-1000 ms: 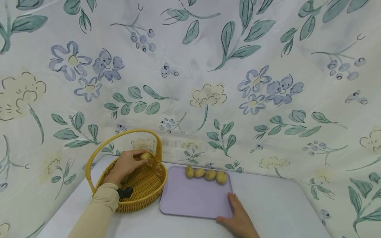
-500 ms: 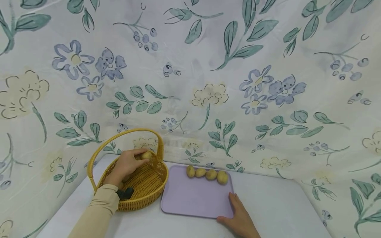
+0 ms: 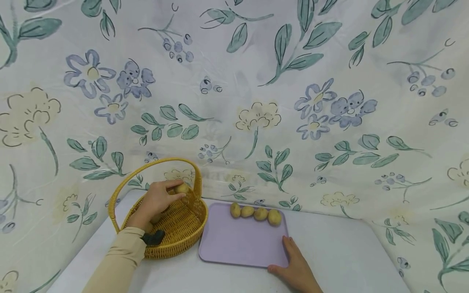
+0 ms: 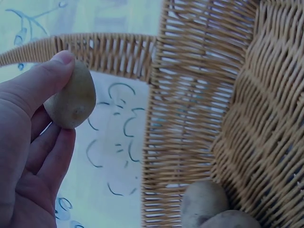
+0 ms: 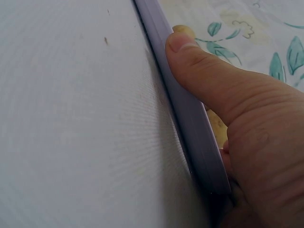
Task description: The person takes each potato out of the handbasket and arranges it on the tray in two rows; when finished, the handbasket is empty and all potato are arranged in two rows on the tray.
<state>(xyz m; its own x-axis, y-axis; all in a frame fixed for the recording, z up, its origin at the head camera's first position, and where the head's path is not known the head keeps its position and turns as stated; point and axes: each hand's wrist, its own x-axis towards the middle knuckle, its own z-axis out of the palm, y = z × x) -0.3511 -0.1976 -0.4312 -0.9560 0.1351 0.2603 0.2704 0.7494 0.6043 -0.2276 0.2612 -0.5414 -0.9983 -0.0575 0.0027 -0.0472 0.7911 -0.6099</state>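
My left hand [image 3: 157, 200] pinches a potato [image 3: 181, 188] between thumb and fingers, over the back part of the wicker basket [image 3: 170, 251]. In the left wrist view that potato [image 4: 72, 97] is held beside the basket wall [image 4: 178, 118], with two more potatoes [image 4: 204, 202] low inside the basket. Several potatoes [image 3: 260, 214] stand in a row along the back edge of the purple tray [image 3: 242, 244]. At the tray's front right corner rests my right hand [image 3: 296, 268]; in the right wrist view its thumb lies on the tray's edge [image 5: 187, 111].
A black object [image 3: 155, 237] shows by the left wrist at the basket's front. The basket's tall arched handle [image 3: 121, 185] rises over it. Behind the white table [image 3: 329, 244] hangs a floral cloth [image 3: 227, 101].
My left hand has lifted slightly and shifted a little to the right with the potato. The right hand stays at the tray's corner.
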